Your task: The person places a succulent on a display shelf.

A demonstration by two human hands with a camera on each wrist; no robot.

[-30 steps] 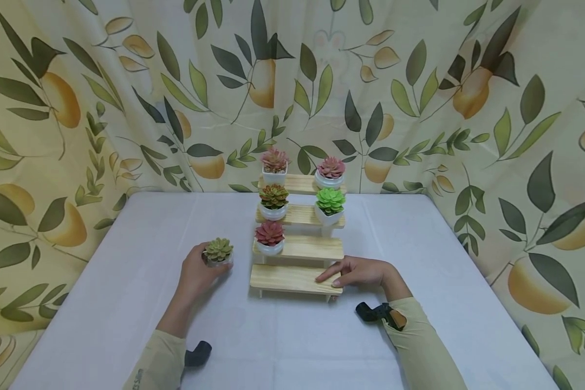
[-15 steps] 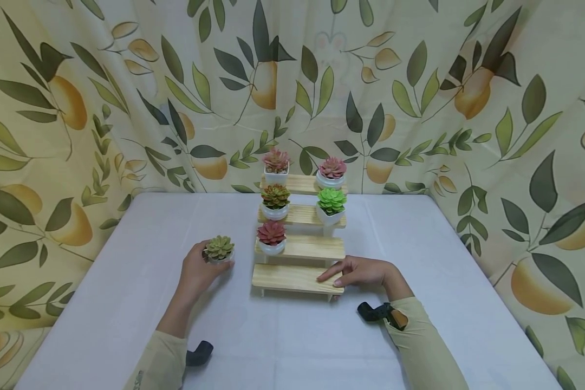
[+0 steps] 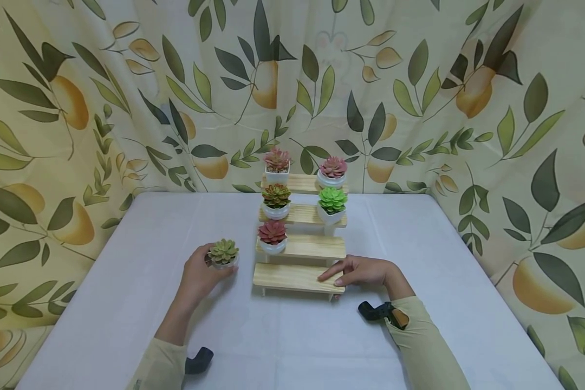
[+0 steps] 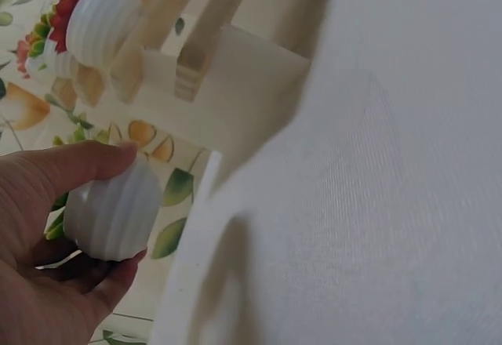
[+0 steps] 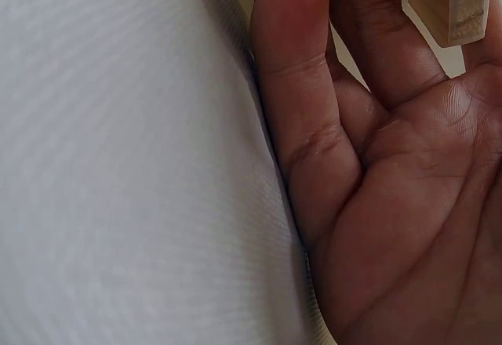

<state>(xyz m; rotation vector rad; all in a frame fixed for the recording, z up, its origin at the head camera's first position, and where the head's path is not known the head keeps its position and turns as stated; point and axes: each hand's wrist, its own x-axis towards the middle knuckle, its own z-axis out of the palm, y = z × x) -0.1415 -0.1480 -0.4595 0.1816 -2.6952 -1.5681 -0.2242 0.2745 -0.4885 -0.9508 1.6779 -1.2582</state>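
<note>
My left hand (image 3: 201,273) holds a pale green potted succulent (image 3: 223,253) by its pot, above the table left of the stand. In the left wrist view its ribbed white pot (image 4: 118,212) sits between thumb and fingers. My right hand (image 3: 365,273) grips the right end of the lowest step of a tiered wooden plant stand (image 3: 287,276). Two of its digits lie on top of the board; a fingertip shows below. The right wrist view has the board's end (image 5: 468,8) among the fingers.
On the upper steps stand several succulents: a pink one (image 3: 277,161), another pink one (image 3: 333,168), an orange-green one (image 3: 275,196), a bright green one (image 3: 332,200) and a red one (image 3: 272,232). A white cloth covers the table (image 3: 273,336). A leaf-patterned curtain (image 3: 312,81) hangs behind.
The left hand has moved slightly right toward the stand with the pale green succulent. The right hand stays on the lowest step.
</note>
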